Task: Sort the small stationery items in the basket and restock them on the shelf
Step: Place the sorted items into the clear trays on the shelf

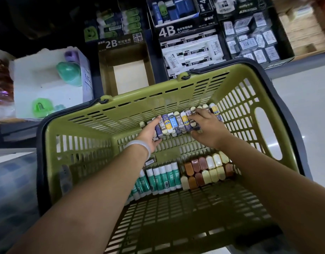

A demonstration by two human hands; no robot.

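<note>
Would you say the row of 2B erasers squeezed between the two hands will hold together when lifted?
Probably only under steady squeeze: the row of erasers is many separate pieces, so it may buckle mid-row. The left hand and right hand press only its ends. Each piece looks light and stiff.

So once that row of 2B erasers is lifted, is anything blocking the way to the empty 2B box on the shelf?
Only the basket's far wall stands between the row of 2B erasers and the 2B box, so they must be lifted over its rim. The box's open compartment looks empty. Left hand and right hand already grip the row's ends.
</note>
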